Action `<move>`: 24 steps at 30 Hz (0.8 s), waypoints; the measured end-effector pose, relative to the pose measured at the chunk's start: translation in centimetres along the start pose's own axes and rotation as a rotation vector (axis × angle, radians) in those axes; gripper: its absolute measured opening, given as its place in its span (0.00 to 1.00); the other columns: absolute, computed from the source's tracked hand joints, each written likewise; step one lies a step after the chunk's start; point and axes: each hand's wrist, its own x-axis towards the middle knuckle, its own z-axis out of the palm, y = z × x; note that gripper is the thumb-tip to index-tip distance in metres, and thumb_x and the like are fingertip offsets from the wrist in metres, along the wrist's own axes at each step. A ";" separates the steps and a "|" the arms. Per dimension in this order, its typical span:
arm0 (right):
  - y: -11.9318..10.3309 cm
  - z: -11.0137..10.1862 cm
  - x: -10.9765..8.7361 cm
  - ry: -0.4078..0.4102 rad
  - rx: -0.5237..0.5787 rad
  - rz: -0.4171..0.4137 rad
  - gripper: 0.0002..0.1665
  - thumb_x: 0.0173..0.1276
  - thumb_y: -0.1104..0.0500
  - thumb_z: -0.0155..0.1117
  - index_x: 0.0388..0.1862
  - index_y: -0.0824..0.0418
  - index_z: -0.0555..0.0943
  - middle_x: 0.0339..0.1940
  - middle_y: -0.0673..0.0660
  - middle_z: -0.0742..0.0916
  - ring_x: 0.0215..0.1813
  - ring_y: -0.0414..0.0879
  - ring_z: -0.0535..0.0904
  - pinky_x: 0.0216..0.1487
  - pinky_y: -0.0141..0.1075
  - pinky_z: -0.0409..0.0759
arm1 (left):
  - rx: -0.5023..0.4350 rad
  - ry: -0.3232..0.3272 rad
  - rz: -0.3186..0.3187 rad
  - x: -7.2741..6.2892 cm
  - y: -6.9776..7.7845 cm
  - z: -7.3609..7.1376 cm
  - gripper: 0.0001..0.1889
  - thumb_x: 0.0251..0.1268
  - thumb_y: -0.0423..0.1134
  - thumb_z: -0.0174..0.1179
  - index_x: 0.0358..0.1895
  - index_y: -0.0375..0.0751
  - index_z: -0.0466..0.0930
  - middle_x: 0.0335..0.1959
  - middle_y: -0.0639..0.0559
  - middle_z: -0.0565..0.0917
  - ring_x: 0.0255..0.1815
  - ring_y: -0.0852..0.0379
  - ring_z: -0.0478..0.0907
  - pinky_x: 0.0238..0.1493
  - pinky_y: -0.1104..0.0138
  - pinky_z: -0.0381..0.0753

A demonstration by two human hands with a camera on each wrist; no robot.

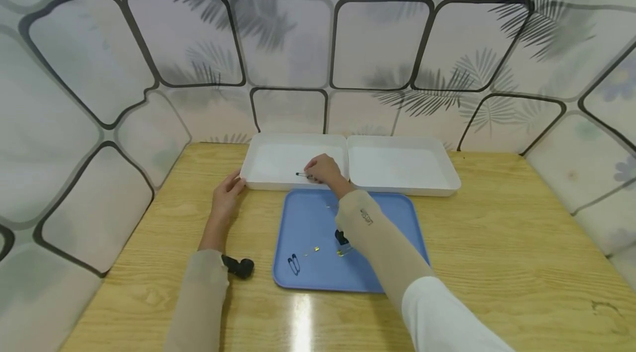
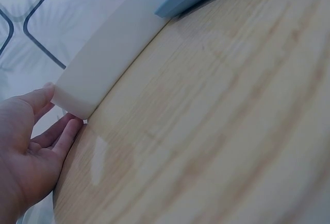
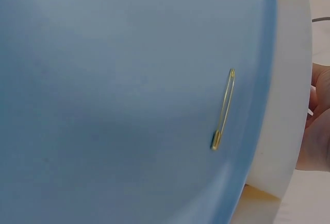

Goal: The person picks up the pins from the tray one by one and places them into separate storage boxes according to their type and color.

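Above the left white tray (image 1: 268, 161), my right hand (image 1: 324, 169) pinches a black safety pin (image 1: 300, 174), its dark end pointing left. In the right wrist view this hand (image 3: 317, 126) shows only at the right edge, beyond the tray wall, and the pin is hidden. My left hand (image 1: 227, 195) touches the same tray's front left corner. The left wrist view shows its thumb at the rim and its fairly straight fingers (image 2: 67, 134) low against the corner. A gold safety pin (image 3: 224, 109) lies on the blue tray (image 1: 308, 219) beneath my right forearm.
Two more black safety pins (image 1: 293, 265) and a gold one (image 1: 311, 251) lie toward the blue tray's front left. Another gold pin (image 1: 344, 251) is beside the right sleeve. A second white tray (image 1: 402, 161) stands at the right, against the first. Patterned cloth (image 1: 288, 43) hangs behind the table.
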 end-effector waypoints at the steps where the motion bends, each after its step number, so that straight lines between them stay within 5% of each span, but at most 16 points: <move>1: 0.0 0.0 -0.1 0.001 0.005 -0.005 0.08 0.63 0.58 0.63 0.38 0.60 0.84 0.24 0.52 0.82 0.21 0.40 0.73 0.22 0.28 0.74 | 0.003 0.001 0.001 0.0 0.0 0.0 0.25 0.68 0.40 0.52 0.67 0.39 0.63 0.61 0.37 0.68 0.58 0.46 0.67 0.59 0.64 0.66; 13: -1.9 -2.3 -2.3 0.020 0.124 -0.117 0.10 0.66 0.57 0.60 0.41 0.60 0.82 0.37 0.58 0.84 0.31 0.49 0.79 0.27 0.30 0.77 | 0.039 0.013 0.011 -0.2 0.0 -0.1 0.24 0.69 0.41 0.51 0.67 0.40 0.63 0.61 0.38 0.68 0.57 0.45 0.68 0.60 0.62 0.65; 24: -3.8 -2.6 -9.2 0.015 0.231 -0.223 0.07 0.65 0.58 0.61 0.39 0.59 0.83 0.33 0.51 0.83 0.28 0.50 0.79 0.24 0.30 0.74 | -0.005 0.021 0.000 -0.2 -0.1 0.3 0.23 0.69 0.38 0.51 0.66 0.39 0.63 0.61 0.37 0.68 0.58 0.45 0.68 0.60 0.64 0.65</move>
